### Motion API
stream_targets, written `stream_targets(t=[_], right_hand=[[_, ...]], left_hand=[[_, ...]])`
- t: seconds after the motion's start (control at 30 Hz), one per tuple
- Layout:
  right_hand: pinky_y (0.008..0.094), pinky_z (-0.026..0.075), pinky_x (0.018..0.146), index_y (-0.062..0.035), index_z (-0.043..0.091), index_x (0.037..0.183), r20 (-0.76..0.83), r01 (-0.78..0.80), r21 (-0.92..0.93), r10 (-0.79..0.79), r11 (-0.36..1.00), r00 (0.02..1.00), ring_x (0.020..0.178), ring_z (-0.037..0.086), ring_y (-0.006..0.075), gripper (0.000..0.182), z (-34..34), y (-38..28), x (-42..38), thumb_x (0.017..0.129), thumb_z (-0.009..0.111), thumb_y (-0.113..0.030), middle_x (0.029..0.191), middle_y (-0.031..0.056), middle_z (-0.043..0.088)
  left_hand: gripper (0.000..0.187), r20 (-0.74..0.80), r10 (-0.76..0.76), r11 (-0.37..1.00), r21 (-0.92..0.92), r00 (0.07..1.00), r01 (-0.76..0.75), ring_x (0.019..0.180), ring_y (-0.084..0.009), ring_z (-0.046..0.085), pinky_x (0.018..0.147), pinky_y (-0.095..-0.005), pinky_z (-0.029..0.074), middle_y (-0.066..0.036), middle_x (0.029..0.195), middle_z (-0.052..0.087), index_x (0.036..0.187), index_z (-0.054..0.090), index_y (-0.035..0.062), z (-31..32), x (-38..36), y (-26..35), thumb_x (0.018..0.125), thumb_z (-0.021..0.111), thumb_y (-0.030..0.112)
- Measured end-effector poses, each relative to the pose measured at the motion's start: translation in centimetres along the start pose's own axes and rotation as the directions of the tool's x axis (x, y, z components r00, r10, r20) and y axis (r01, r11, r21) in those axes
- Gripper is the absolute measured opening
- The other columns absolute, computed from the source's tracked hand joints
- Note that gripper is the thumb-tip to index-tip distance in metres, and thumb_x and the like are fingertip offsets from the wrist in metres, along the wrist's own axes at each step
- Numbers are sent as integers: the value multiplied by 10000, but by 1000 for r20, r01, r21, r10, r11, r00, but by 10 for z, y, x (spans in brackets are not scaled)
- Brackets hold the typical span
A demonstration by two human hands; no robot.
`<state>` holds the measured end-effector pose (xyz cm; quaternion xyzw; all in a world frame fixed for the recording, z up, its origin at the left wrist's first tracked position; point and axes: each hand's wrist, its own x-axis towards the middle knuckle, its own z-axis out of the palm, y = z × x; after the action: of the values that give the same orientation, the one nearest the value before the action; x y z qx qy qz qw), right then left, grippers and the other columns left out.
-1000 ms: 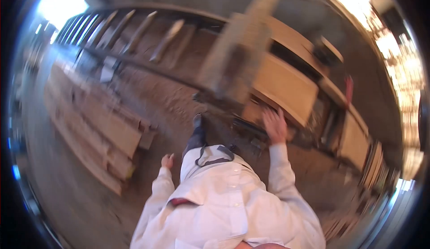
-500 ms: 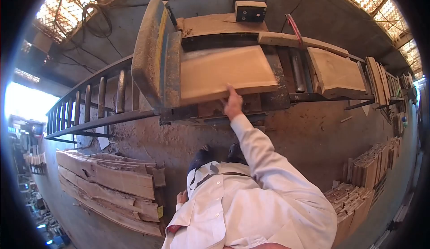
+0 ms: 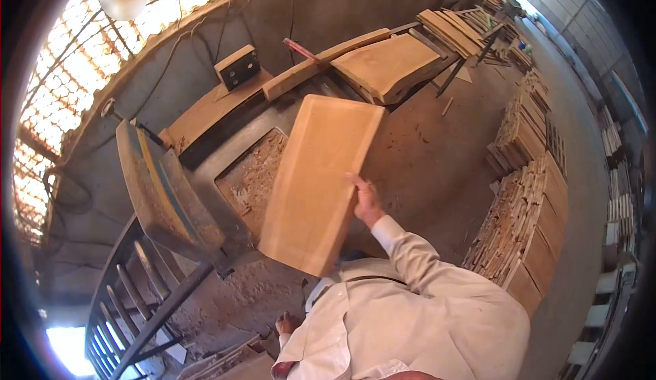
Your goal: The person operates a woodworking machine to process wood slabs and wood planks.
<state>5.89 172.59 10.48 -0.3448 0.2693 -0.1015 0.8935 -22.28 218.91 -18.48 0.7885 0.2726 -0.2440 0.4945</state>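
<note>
My right hand (image 3: 367, 201) grips the near edge of a thick wooden board (image 3: 318, 182), thumb on top and the other fingers hidden beneath. The board is held tilted in front of my body, above the floor and beside the machine bed (image 3: 236, 141). A recess in that bed holds wood chips (image 3: 256, 171). To its left stands the machine's upright, dust-covered housing (image 3: 154, 182). My left hand (image 3: 287, 324) hangs low at my side, near the shirt hem; it is small and dim, so its fingers are hard to make out.
Another board (image 3: 386, 65) lies on the far roller table, with several planks (image 3: 451, 31) past it. A wooden block with a dark plate (image 3: 238, 69) sits behind the bed. Stacked boards (image 3: 523, 223) stand on the right. A roller conveyor (image 3: 137, 284) extends at lower left.
The board has come off the machine bed in my right hand and is now raised and turned toward me, uncovering the chips in the recess. The view has swung to the right.
</note>
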Motion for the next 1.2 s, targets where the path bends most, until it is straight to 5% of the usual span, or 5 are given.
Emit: stream_targets(t=[0.27,0.4,0.5,1.0,1.2], right_hand=[[388,500,980,-46,572,1275,-62,239,56,-235,969,970,1133,604,238,452,-61,-129,-15,910,676,-293,1247,78,633],[390,493,981,-53,567,1280,-182,351,141,-324,926,928,1131,607,246,444,-125,-172,0,915,664,-286,1247,80,633],[396,484,989,-51,557,1301,-250,419,160,-374,894,893,1145,601,254,461,-183,-200,16,918,658,-286,1261,82,628],[434,520,884,84,498,1294,-829,586,-188,-447,788,335,1038,625,287,547,-546,-266,-19,864,688,-197,1195,167,612],[387,521,768,125,586,1112,-732,188,-662,-679,726,47,896,652,276,417,-589,-285,-85,849,684,-183,1041,167,668]], left_hand=[[352,181,-149,856,-469,972,218,788,-331,710,611,-417,581,-195,902,693,1095,587,-53,-13,70,41,939,631,260],[384,404,429,522,619,808,-587,817,-298,701,688,-373,561,-182,947,704,1129,591,-65,-3,62,83,932,633,262],[401,172,-70,967,-229,983,109,825,-290,703,684,-366,565,-196,973,705,1160,588,-63,48,42,161,940,622,270],[414,320,792,604,-285,521,-744,917,-206,658,703,-361,547,-101,1005,653,1194,552,11,343,150,673,977,614,357],[505,376,465,824,-515,802,-236,979,-273,645,779,-394,557,-154,1093,634,1184,557,-11,403,151,822,968,606,442]])
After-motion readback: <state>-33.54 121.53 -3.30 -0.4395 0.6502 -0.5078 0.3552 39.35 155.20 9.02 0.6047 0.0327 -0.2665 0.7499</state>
